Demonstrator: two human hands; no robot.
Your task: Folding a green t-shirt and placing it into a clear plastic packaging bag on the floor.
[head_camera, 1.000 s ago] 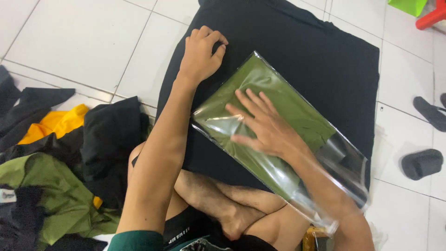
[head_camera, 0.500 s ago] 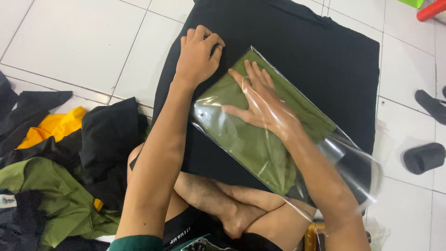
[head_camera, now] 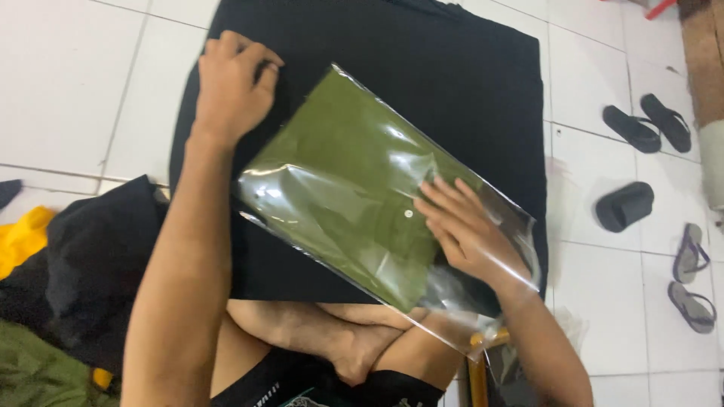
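A folded olive-green garment (head_camera: 343,177) lies inside a clear plastic bag (head_camera: 264,181), resting tilted on a black cloth (head_camera: 467,83) spread on the white tiled floor. My right hand (head_camera: 467,230) is inside the bag's open end, fingers spread flat against the green garment. My left hand (head_camera: 230,87) presses, fingers curled, on the black cloth at the bag's far left corner. My crossed legs (head_camera: 347,339) sit just below the bag.
A heap of black, yellow and green clothes (head_camera: 68,279) lies at the left. Black sandals (head_camera: 648,124), a dark slipper (head_camera: 624,205) and a pair of flip-flops (head_camera: 692,279) sit on the tiles at the right.
My right hand has slid back from the middle of the green garment toward the bag's open end. The view has moved closer and shifted right. My left hand stays on the black cloth.
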